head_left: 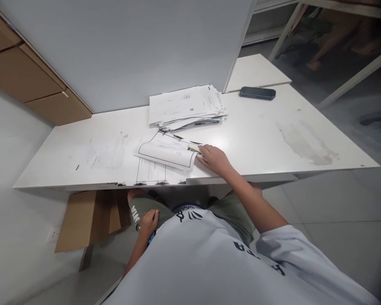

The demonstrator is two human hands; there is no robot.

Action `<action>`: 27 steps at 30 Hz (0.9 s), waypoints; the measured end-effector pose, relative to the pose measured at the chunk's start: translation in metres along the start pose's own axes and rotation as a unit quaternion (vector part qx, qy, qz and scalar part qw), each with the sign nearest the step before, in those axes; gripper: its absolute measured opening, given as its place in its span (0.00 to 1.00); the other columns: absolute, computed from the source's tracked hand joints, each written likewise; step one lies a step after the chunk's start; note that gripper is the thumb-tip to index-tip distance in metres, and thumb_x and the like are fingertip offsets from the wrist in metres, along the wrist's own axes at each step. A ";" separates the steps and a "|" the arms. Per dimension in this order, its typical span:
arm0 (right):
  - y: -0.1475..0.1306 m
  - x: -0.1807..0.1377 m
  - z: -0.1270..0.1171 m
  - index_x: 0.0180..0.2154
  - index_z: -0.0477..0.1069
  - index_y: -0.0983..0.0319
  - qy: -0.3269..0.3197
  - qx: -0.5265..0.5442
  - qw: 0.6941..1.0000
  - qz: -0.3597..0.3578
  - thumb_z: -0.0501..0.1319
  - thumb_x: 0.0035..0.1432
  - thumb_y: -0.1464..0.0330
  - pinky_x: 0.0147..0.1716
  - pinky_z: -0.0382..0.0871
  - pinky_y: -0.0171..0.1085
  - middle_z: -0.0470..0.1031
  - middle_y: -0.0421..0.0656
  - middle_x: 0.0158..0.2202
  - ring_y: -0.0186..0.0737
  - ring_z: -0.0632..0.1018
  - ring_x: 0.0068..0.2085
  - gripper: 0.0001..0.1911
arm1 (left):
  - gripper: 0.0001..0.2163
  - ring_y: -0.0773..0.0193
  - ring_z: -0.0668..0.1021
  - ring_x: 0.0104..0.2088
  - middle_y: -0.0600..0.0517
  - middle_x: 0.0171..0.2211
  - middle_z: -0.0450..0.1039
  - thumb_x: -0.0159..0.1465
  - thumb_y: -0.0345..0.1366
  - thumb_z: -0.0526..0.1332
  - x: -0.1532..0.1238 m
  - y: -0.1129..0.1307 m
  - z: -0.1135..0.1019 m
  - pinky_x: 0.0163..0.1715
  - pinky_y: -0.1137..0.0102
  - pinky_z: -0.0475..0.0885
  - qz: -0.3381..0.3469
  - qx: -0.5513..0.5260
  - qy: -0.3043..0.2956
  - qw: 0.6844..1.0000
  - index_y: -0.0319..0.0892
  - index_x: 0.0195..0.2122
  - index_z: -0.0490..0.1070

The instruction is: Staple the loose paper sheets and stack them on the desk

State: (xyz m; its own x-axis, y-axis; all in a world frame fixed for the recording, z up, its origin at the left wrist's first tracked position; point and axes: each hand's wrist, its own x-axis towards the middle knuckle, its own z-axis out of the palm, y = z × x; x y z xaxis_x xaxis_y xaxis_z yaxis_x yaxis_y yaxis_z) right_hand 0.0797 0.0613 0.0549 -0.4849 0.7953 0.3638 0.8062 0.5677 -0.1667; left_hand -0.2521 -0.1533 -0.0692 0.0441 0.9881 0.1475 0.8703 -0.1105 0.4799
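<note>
A long white tabletop with a smooth surface (241,142) runs beneath a tall, pale grey upright panel (139,51), with brown cardboard boxes (38,72) at the left and a grey stain (307,144) toward the right. A dark rectangular phone (257,93) lies near the panel's right edge.

Against the foot of the panel sits an uneven stack of white printed papers (180,106). Just in front of it, a white printed sheet with a black border (167,156) curls up over another bordered white sheet (150,171), which lies flat at the table's front edge.

The right hand (215,159) grips a slim pale-yellow object (193,148) between thumb and fingers, at the right end of the curled sheet; what the object is cannot be told. The left hand (150,221) rests on the olive-green shorts (163,214), its fingers folded; whether it holds anything cannot be seen. Below the table stands an open brown cardboard box (78,220).
</note>
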 end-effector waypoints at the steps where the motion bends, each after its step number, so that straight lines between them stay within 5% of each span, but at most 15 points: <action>1: 0.001 0.003 -0.005 0.50 0.66 0.67 0.021 0.006 1.000 -0.004 0.50 0.67 0.60 0.35 0.66 0.42 0.74 0.54 0.40 0.51 0.73 0.39 0.19 | 0.16 0.58 0.81 0.32 0.48 0.30 0.78 0.69 0.40 0.48 0.001 -0.005 0.002 0.36 0.64 0.75 -0.023 -0.004 0.002 1.000 0.47 0.30 0.73; 7: 0.004 0.031 -0.048 0.46 0.66 0.62 0.149 0.136 0.979 0.010 0.52 0.64 0.58 0.36 0.66 0.43 0.73 0.51 0.39 0.50 0.73 0.40 0.15 | 0.17 0.59 0.81 0.35 0.50 0.30 0.79 0.68 0.42 0.47 0.019 -0.023 0.013 0.38 0.65 0.75 -0.108 -0.050 0.010 0.993 0.47 0.30 0.72; 11: 0.003 0.050 -0.071 0.33 0.66 0.58 0.227 0.312 0.919 0.081 0.57 0.61 0.57 0.33 0.65 0.40 0.67 0.41 0.29 0.41 0.70 0.32 0.12 | 0.15 0.59 0.81 0.36 0.51 0.31 0.80 0.67 0.43 0.49 0.022 -0.027 0.014 0.40 0.64 0.74 -0.152 -0.092 0.008 0.984 0.47 0.31 0.73; 14: 0.001 0.061 -0.075 0.25 0.60 0.57 0.268 0.510 0.799 0.172 0.60 0.59 0.57 0.26 0.61 0.36 0.58 0.35 0.22 0.34 0.64 0.24 0.16 | 0.14 0.58 0.81 0.38 0.51 0.32 0.80 0.66 0.43 0.50 0.021 -0.029 0.015 0.42 0.65 0.73 -0.178 -0.111 0.001 0.978 0.47 0.32 0.74; 18: -0.008 0.066 -0.066 0.26 0.63 0.57 0.249 0.714 0.595 0.271 0.60 0.58 0.61 0.22 0.62 0.33 0.63 0.34 0.22 0.32 0.65 0.23 0.12 | 0.14 0.58 0.81 0.39 0.52 0.32 0.80 0.65 0.43 0.51 0.024 -0.030 0.015 0.43 0.66 0.72 -0.196 -0.117 -0.001 0.974 0.47 0.31 0.74; 22: -0.020 0.062 -0.051 0.28 0.63 0.58 0.178 0.786 0.474 0.356 0.61 0.60 0.61 0.18 0.61 0.30 0.65 0.34 0.21 0.29 0.66 0.20 0.12 | 0.15 0.57 0.81 0.38 0.52 0.32 0.81 0.63 0.45 0.51 0.028 -0.037 0.018 0.42 0.66 0.73 -0.208 -0.126 -0.002 0.970 0.47 0.33 0.75; 24: -0.026 0.059 -0.044 0.29 0.64 0.59 0.158 0.788 0.463 0.373 0.61 0.61 0.59 0.17 0.60 0.29 0.66 0.35 0.22 0.27 0.65 0.19 0.13 | 0.16 0.56 0.81 0.38 0.52 0.31 0.81 0.62 0.47 0.51 0.030 -0.041 0.021 0.42 0.66 0.73 -0.211 -0.127 0.002 0.969 0.47 0.34 0.76; 27: -0.030 0.055 -0.037 0.30 0.65 0.60 0.160 0.771 0.504 0.354 0.62 0.59 0.56 0.18 0.60 0.30 0.68 0.36 0.25 0.27 0.65 0.20 0.15 | 0.18 0.55 0.82 0.38 0.52 0.31 0.81 0.62 0.49 0.50 0.031 -0.044 0.024 0.41 0.66 0.73 -0.211 -0.126 0.002 0.969 0.47 0.34 0.76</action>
State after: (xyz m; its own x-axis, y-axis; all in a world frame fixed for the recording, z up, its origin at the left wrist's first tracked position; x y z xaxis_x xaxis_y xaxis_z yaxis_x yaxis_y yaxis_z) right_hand 0.0414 0.0800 0.1137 0.0184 0.9797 -0.1998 -0.6048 -0.1482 -0.7824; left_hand -0.2776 -0.1154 -0.1068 -0.2925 0.9505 -0.1051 0.6621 0.2806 0.6949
